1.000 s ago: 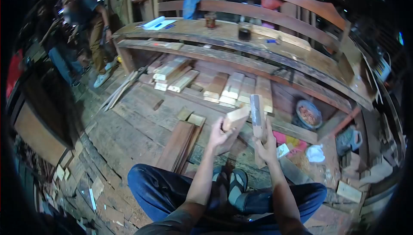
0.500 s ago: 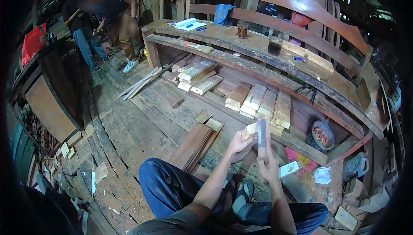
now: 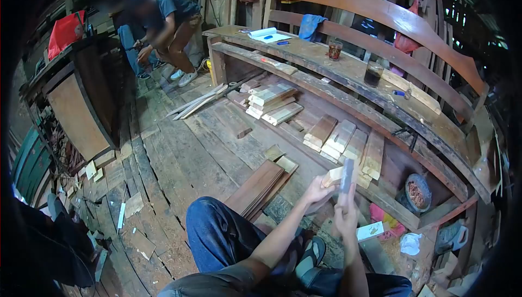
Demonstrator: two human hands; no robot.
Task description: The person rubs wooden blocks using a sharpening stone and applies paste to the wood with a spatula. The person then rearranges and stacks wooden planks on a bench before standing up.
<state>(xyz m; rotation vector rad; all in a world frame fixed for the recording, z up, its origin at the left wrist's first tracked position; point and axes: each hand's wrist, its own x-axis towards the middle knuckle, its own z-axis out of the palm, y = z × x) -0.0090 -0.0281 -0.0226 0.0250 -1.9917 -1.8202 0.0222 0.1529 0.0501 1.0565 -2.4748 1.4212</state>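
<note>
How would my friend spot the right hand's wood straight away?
Start at the blue-trousered knee, then look rightward to the right hand. It grips a narrow strip of wood. The strip's long face looks bluish-grey, while the block in the left hand shows a pale end.

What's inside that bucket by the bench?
The bucket holds loose brownish bits, perhaps wood shavings. They cover its bottom, so anything buried beneath them can't be seen.
</note>
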